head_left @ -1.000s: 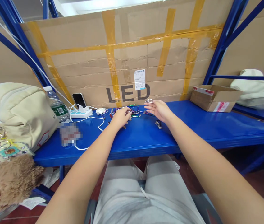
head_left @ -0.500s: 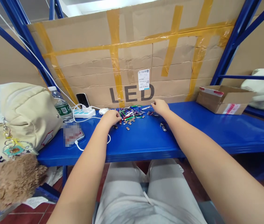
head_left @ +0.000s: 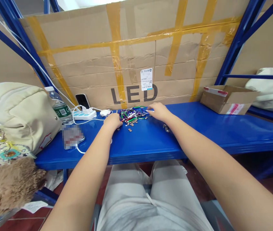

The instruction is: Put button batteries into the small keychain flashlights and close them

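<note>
A heap of small, shiny coloured tubes [head_left: 133,115] lies on the blue table, red, green, blue, purple and silver among them. Small round coin-like discs [head_left: 133,123] are scattered along its near side. At the heap's left edge is my left hand [head_left: 113,121], its fingers curled down; what they hold, if anything, is hidden. My right hand [head_left: 159,111] reaches over the heap's right end with fingers apart, and nothing shows in them. Under the right wrist a small dark and silver cluster of pieces [head_left: 166,128] lies apart from the heap.
Left on the blue table [head_left: 136,144] are a cream bag [head_left: 23,112], a water bottle [head_left: 60,107], a white power strip [head_left: 84,115] with cables and a phone [head_left: 82,101]. An open carton [head_left: 228,99] stands at right. Behind rises a taped cardboard sheet [head_left: 90,70].
My right hand has moved left to the heap and its fingers have opened; the silvery tube it pinched no longer shows in it. My left hand stays at the left edge, fingers curled.
</note>
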Available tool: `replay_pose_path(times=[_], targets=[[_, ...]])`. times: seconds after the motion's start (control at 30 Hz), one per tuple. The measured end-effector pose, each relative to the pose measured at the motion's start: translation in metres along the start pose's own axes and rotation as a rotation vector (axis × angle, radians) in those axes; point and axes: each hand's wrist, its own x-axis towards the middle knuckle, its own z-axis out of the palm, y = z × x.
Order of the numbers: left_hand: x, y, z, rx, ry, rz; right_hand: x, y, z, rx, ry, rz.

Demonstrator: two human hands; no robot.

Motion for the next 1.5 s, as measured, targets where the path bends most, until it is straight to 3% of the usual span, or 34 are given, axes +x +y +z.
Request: replay_pose_path(times=[0.17,0.27,0.37,0.6,0.87,1.13,1.27,1.4,1.5], targets=[[-0.004,0.005,-0.010,-0.081,0.060,0.003,-0.008,-0.050,0.006,0.079,-0.118,-0.411],[-0.007,0.010,-0.014,-0.138,0.087,0.023,-0.013,-0.068,0.010,0.033,-0.165,-0.475],[-0.009,0.012,-0.014,-0.218,0.120,0.044,-0.016,-0.071,0.009,-0.013,-0.181,-0.497],[-0.010,0.013,-0.013,-0.309,0.150,0.139,-0.013,-0.063,0.011,0.131,-0.177,-0.425],[-0.012,0.016,-0.012,-0.305,0.125,0.178,-0.011,-0.066,0.015,0.140,-0.207,-0.340],[-0.009,0.015,-0.005,-0.314,0.110,0.244,-0.013,-0.066,0.020,0.357,-0.188,-0.301],[-0.008,0.015,-0.003,-0.291,0.129,0.258,-0.013,-0.066,0.023,0.424,-0.076,-0.251],[-0.008,0.016,-0.002,-0.298,0.122,0.279,-0.013,-0.066,0.014,0.497,0.104,-0.194],[-0.010,0.019,-0.003,-0.354,0.103,0.311,-0.013,-0.066,0.007,0.491,0.153,-0.188]])
